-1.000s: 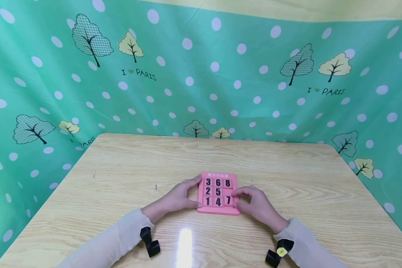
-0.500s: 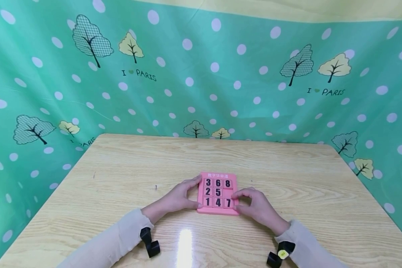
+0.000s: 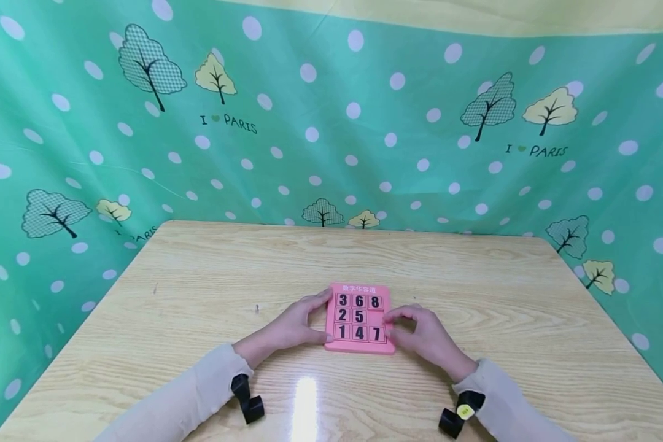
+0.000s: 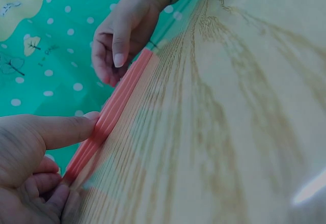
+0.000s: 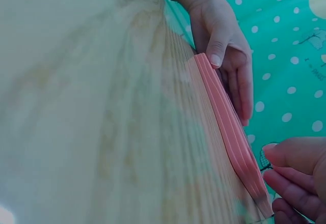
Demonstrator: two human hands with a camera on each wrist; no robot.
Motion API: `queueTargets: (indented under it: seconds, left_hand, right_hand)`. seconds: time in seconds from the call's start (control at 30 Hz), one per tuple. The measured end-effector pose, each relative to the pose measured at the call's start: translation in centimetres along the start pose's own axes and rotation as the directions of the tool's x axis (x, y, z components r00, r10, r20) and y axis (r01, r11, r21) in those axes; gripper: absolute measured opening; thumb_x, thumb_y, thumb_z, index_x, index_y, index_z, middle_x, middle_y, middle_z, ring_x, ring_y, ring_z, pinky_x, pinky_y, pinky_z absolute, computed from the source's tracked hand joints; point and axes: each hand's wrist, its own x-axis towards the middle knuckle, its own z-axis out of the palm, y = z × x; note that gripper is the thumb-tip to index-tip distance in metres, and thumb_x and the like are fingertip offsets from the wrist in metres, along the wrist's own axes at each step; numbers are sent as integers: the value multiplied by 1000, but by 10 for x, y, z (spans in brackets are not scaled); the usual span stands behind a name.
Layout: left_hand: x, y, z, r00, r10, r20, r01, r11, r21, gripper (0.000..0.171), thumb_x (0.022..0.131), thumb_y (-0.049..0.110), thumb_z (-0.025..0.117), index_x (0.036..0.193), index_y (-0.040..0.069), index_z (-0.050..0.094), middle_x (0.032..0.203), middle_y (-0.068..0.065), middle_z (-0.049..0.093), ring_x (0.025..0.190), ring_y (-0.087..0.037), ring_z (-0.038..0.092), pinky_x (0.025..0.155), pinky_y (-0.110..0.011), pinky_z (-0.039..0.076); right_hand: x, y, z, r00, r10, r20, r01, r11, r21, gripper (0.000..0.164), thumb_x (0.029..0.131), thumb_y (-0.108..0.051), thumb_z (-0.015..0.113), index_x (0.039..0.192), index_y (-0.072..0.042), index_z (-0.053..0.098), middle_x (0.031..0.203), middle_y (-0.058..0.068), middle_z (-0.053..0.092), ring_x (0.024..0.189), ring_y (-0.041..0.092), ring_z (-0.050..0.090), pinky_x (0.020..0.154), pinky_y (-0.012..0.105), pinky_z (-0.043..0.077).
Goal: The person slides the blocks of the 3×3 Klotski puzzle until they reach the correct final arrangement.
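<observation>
A pink number sliding puzzle (image 3: 360,351) lies flat on the table. Its rows read 3 6 8, then 2 5 with a gap at the right, then 1 4 7. My left hand (image 3: 291,323) holds the puzzle's left side, its thumb near the lower corner and fingers toward the upper one. At the right edge is my right hand (image 3: 426,339), bent index finger beside the gap and thumb beside the 7 tile (image 3: 377,334). In the right wrist view, this hand's thumb and fingers (image 5: 293,155) stand apart over the puzzle's edge, with nothing visible between them.
The wooden table (image 3: 226,264) carries a bright light reflection near its front. A green dotted cloth (image 3: 331,123) hangs behind it and at both sides. Black wrist cameras (image 3: 248,402) are strapped over the sleeves.
The 7 tile has slid down a little into the bottom row, widening the gap above it. The right hand has shifted only slightly; my left hand stays in place.
</observation>
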Motion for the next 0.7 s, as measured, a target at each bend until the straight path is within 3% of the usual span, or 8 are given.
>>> queueTargets:
  seconds: [0.17, 0.33, 0.47, 0.7]
  left_hand:
    - [-1, 2, -1, 1000, 1, -3, -1, 1000, 4, 92, 73, 19, 80, 148, 5, 28, 155, -6, 24, 142, -29, 20, 115, -47, 16]
    - [-1, 4, -1, 1000, -2, -2, 2, 1000, -4, 92, 73, 18, 79, 148, 5, 27, 155, -6, 23, 142, -29, 20, 115, -46, 16]
    - [-2, 3, -1, 1000, 1, 0, -1, 1000, -3, 92, 73, 18, 79, 147, 5, 27, 155, -6, 23, 141, -29, 21, 115, -46, 16]
    - [-1, 2, -1, 1000, 5, -1, -5, 1000, -7, 92, 73, 18, 80, 147, 5, 28, 155, -6, 23, 142, -29, 20, 115, -46, 16]
  right_hand:
    - [8, 0, 0, 1000, -7, -29, 6, 1000, -8, 22, 78, -7, 73, 100, -7, 70, 104, 5, 69, 105, 29, 59, 104, 53, 35]
    - [14, -2, 2, 998, 49, -43, -50, 998, -27, 24, 79, -5, 71, 103, -9, 70, 104, 4, 67, 103, 24, 57, 93, 46, 47]
    - [18, -3, 3, 995, 94, -45, -95, 995, -27, 24, 80, -7, 70, 104, -10, 70, 106, 3, 64, 105, 23, 56, 93, 43, 48]
    - [27, 1, 3, 994, 90, -54, -92, 995, -32, 28, 80, -8, 71, 108, -9, 68, 111, 5, 65, 108, 26, 56, 95, 45, 46]
